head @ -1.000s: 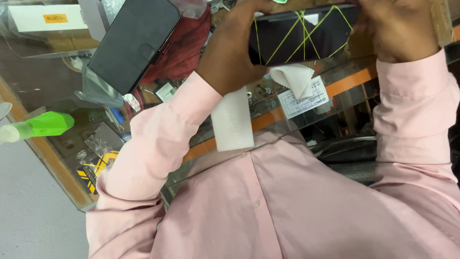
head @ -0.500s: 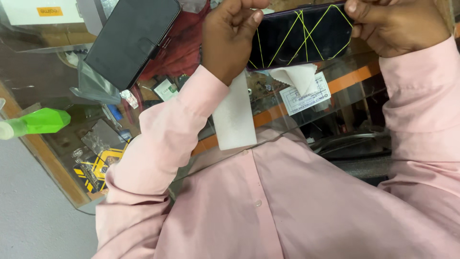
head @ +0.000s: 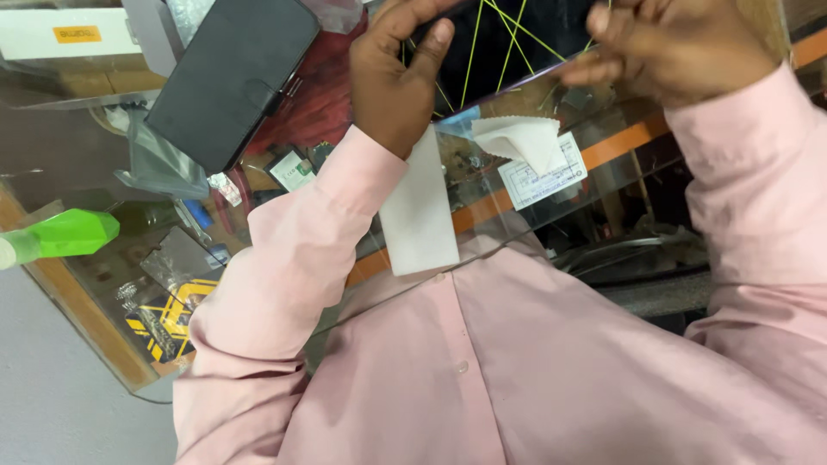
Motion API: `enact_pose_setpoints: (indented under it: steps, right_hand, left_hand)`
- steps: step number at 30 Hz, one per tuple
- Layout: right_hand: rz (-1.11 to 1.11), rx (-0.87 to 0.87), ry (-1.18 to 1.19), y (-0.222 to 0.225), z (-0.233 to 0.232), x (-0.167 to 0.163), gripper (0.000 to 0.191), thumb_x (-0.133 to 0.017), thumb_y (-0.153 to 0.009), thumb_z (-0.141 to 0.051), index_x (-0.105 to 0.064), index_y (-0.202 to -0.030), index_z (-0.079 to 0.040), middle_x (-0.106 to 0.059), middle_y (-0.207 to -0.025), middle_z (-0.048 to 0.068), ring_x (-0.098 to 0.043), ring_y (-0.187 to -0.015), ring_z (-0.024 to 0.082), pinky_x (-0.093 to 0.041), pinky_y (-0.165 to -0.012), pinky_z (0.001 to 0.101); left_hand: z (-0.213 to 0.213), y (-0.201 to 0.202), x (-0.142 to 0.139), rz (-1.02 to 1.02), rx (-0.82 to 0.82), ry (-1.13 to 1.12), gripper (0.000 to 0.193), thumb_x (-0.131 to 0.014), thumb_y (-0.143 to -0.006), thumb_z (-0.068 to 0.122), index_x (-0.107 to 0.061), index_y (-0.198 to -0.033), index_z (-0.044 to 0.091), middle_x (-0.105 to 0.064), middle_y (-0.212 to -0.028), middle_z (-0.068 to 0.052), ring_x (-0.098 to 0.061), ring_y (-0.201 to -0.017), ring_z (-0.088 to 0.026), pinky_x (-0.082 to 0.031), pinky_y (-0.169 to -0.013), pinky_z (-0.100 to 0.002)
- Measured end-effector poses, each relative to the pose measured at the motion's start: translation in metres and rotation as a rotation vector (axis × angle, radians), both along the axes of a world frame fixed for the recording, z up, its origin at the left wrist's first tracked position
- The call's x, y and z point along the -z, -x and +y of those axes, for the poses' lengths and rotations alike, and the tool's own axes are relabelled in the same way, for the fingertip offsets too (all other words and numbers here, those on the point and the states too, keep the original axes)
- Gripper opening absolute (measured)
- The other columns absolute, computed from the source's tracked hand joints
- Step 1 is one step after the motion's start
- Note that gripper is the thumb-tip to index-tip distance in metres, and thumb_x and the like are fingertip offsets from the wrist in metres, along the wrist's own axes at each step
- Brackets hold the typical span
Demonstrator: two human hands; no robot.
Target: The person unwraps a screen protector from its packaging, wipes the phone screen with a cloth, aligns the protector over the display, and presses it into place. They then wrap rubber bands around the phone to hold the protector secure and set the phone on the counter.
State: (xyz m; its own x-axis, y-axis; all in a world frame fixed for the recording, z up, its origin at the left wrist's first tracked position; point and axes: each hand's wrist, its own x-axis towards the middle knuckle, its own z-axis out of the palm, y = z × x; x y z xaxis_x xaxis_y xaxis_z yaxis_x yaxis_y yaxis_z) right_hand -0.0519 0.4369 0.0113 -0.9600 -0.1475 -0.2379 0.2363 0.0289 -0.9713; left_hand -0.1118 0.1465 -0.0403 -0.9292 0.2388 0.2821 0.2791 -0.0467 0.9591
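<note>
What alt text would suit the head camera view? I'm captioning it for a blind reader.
Seen from above, a person in a pink shirt holds a dark phone with yellow-green lines between the left hand and right hand over a glass counter. A black wallet case, white cloths and a green spray bottle lie nearby.

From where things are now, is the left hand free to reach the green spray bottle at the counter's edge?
Probably not right away: the left hand grips the dark phone with yellow lines, though nothing blocks the way to the green spray bottle.
</note>
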Motion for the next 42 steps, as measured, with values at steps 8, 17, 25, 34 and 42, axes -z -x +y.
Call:
enact_pose_setpoints:
  steps: [8,17,25,34,42]
  right_hand:
    - [0.137,0.069,-0.192,-0.003,-0.017,-0.016,0.010,-0.063,-0.115,-0.010,-0.062,-0.116,-0.001,-0.066,-0.099,0.004,-0.073,-0.096,0.021,-0.063,-0.092,0.0383]
    - [0.439,-0.133,-0.813,-0.015,-0.049,-0.050,0.013,-0.076,-0.100,-0.007,-0.072,-0.110,-0.002,-0.068,-0.093,0.010,-0.068,-0.085,0.024,-0.056,-0.078,0.0367]
    - [0.617,-0.234,-1.022,-0.072,-0.081,-0.032,0.020,-0.084,-0.094,0.000,-0.079,-0.113,-0.001,-0.070,-0.091,0.014,-0.061,-0.072,0.022,-0.047,-0.065,0.0317]
    - [0.667,-0.385,-0.895,-0.083,-0.124,-0.019,0.034,-0.067,-0.097,0.015,-0.071,-0.129,0.005,-0.067,-0.128,0.021,-0.068,-0.102,0.032,-0.057,-0.084,0.0399]
    - [1.008,-0.726,-1.287,-0.088,-0.198,-0.009,0.092,-0.086,-0.073,-0.061,-0.066,-0.135,0.004,-0.049,-0.149,0.020,-0.038,-0.139,0.051,-0.034,-0.111,0.0616]
  left_hand:
    - [-0.004,-0.003,-0.022,0.238,0.014,0.221,0.029,-0.083,-0.097,0.012,-0.069,-0.121,0.004,-0.070,-0.115,-0.011,-0.068,-0.105,-0.022,-0.054,-0.094,-0.033]
    - [-0.040,-0.030,-0.076,-0.266,0.502,-0.307,0.035,-0.080,-0.110,0.015,-0.058,-0.132,-0.001,-0.070,-0.123,-0.008,-0.066,-0.112,-0.017,-0.057,-0.102,-0.036]
    - [-0.163,-0.124,-0.112,-0.495,0.108,-0.517,0.056,-0.078,-0.095,0.002,-0.050,-0.143,0.003,-0.061,-0.138,-0.009,-0.060,-0.128,-0.017,-0.048,-0.116,-0.029]
    - [-0.233,-0.235,-0.107,-0.652,-0.091,0.141,0.066,-0.048,-0.104,0.059,-0.060,-0.072,0.003,-0.054,-0.060,-0.003,-0.048,-0.053,-0.011,-0.036,-0.050,-0.027]
    - [-0.264,-0.275,-0.118,-0.321,-0.286,0.898,0.028,-0.071,-0.102,0.031,-0.074,-0.119,0.010,-0.058,-0.060,-0.005,-0.057,-0.049,-0.020,-0.041,-0.049,-0.035]
